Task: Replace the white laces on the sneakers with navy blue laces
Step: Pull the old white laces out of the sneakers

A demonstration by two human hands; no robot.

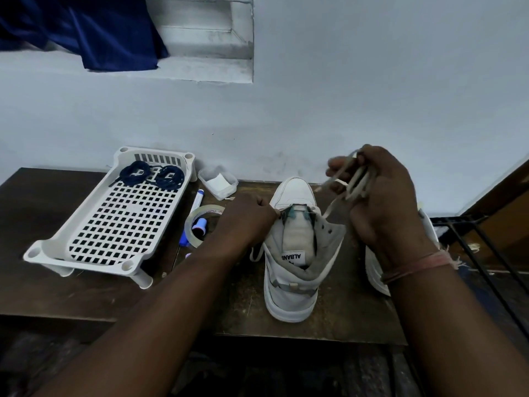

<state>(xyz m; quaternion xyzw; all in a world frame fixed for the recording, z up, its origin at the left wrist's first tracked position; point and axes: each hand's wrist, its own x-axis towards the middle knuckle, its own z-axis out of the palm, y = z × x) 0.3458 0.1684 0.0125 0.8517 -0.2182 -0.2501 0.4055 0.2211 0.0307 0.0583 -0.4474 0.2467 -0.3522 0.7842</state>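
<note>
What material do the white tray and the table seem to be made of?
The white tray looks like moulded plastic, smooth and slightly glossy, with a regular grid of square holes. The table looks like dark wood or wood board, matt and scuffed; which of the two I cannot tell.

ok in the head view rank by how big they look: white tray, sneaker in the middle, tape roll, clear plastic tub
1. white tray
2. sneaker, nearer the camera
3. tape roll and clear plastic tub: too alike to rank
</note>
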